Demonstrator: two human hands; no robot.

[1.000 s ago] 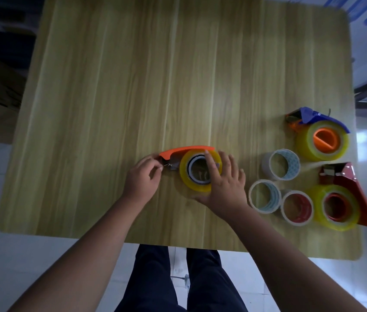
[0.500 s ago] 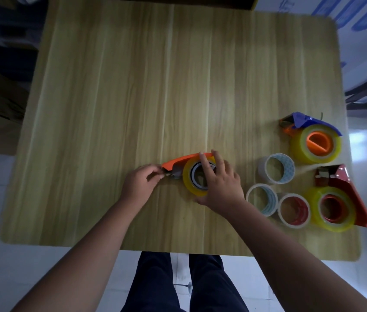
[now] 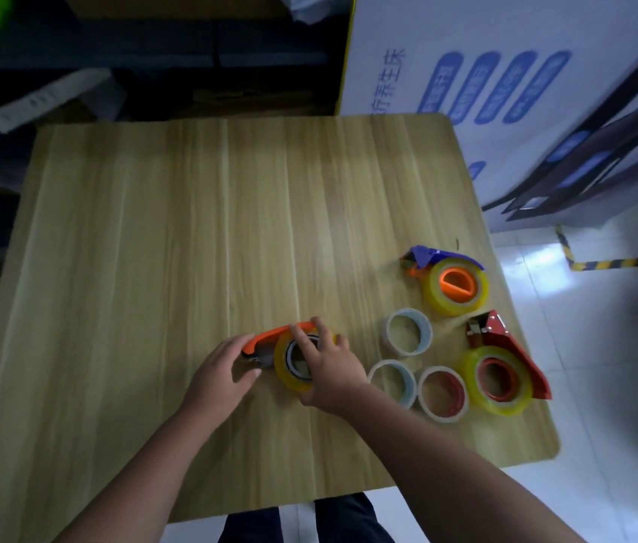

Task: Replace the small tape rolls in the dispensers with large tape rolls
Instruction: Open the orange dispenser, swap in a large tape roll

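Note:
An orange dispenser (image 3: 270, 333) lies on the wooden table (image 3: 176, 244) with a large yellow tape roll (image 3: 285, 369) on its hub. My right hand (image 3: 331, 372) grips this roll, fingers over its top and into its core. My left hand (image 3: 222, 372) rests at the dispenser's cutter end, fingers loosely curled against it. To the right lie a blue dispenser (image 3: 433, 257) with a large yellow roll (image 3: 456, 288) and a red dispenser (image 3: 505, 348) with a large yellow roll (image 3: 499, 380). Three small rolls lie between: (image 3: 407, 337), (image 3: 392, 382), (image 3: 442, 393).
A white printed board (image 3: 505, 72) leans beyond the table's far right corner. Dark boxes and clutter (image 3: 113, 72) stand behind the table. White floor tiles (image 3: 603, 386) show on the right, with a striped hazard tape line (image 3: 615, 263).
The camera has tilted up, so the table sits lower in view. My left hand has shifted closer to the dispenser's cutter end and opened slightly. My right hand stays on the yellow roll.

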